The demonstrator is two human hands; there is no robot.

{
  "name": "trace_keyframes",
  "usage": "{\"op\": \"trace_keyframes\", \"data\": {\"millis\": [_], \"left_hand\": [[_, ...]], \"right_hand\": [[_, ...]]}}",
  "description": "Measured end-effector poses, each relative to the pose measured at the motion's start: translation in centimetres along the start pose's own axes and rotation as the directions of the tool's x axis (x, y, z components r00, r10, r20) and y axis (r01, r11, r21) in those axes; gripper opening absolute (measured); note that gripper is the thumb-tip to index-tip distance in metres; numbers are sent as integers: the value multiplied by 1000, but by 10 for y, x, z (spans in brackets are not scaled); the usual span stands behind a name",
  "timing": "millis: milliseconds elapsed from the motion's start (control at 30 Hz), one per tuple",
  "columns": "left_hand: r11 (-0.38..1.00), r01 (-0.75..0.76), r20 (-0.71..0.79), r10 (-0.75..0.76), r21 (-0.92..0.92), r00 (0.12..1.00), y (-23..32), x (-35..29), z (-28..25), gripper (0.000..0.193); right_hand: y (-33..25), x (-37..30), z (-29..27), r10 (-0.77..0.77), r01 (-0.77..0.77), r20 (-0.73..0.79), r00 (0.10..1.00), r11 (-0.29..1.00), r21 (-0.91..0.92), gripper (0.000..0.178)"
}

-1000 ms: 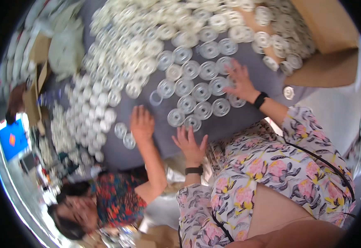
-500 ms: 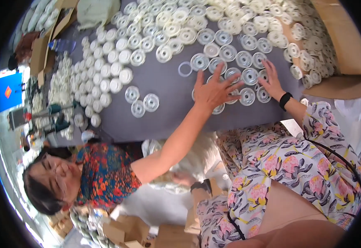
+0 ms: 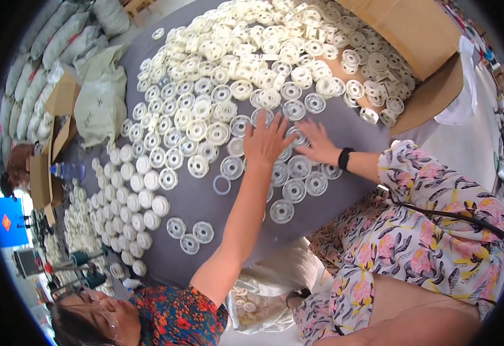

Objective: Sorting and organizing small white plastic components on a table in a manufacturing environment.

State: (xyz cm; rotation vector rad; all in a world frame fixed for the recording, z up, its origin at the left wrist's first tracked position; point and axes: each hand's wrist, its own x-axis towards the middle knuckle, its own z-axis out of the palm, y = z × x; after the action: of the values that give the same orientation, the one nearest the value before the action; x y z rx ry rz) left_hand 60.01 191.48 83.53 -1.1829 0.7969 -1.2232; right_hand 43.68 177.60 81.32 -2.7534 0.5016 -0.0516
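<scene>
My right hand (image 3: 318,143), with a black band at the wrist, reaches in from the right. Its fingers are spread over clear round plastic discs (image 3: 299,167) with raised hubs, beside a co-worker's hand (image 3: 265,138) that also lies on the discs. I see nothing gripped in it. Of my left arm, only the sleeve and a dark wristband (image 3: 296,296) show, low down by a pale sack (image 3: 258,314); the fingers of that hand are hidden. A thin clear ring (image 3: 221,185) lies left of the discs, near the co-worker's forearm.
A large heap of cream-white round pieces (image 3: 246,40) covers the table's far side. An open carton (image 3: 428,104) stands at the right. Rows of white discs (image 3: 126,216) and three separate clear discs (image 3: 190,243) lie at left, near a blue bottle (image 3: 67,170) and a sack (image 3: 99,95).
The view has shifted, showing more of the far table. My right hand has slid toward the heap with the co-worker's hand. My left hand, visible low down before, is now hidden.
</scene>
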Motion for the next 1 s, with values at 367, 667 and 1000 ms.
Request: {"op": "trace_keyframes", "data": {"millis": [367,667,1000], "left_hand": [[-445,490,573,-65,-749,817,-29,-13,-15,29],[506,-536,516,194,675,834,-17,-61,49,34],[-279,607,387,561,-744,732,8,-107,114,51]], "right_hand": [[24,-52,-79,-269,264,78,960,962,68,93],[-71,19,-24,-491,497,293,820,866,58,94],[-145,59,10,-531,545,317,786,837,50,88]]}}
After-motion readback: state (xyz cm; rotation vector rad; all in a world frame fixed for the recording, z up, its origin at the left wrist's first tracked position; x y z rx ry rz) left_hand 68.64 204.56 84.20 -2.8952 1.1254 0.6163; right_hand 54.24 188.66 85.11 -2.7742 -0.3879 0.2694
